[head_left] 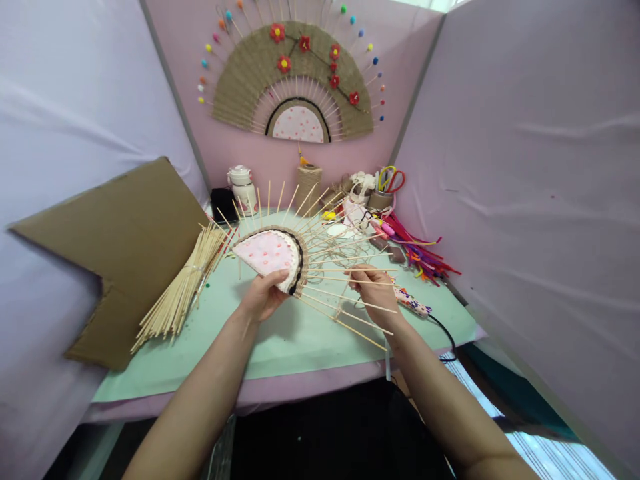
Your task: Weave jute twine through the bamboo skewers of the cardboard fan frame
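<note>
My left hand [266, 293] grips the lower edge of a half-round fan base [267, 250], thumb on top and fingers beneath. The base has pink spotted cloth, a white scalloped trim and a black braided band along its curve. Thin wooden sticks [345, 255] spread from that curve like rays. Among the right-hand sticks, my right hand [371, 285] is closed in a pinch on a strand of twine [343, 297]. This strand runs down to the lowest sticks. Loose loops of twine lie on the table behind the sticks.
A bundle of wooden sticks [183, 283] lies left, beside cut cardboard [125, 247]. At the back stand a white jar [243, 190], a twine spool [309, 187] and a can with scissors [383, 197]. Colourful pipe cleaners [420, 250] and a corded, patterned glue gun [413, 301] lie right. A finished fan [295, 73] hangs behind.
</note>
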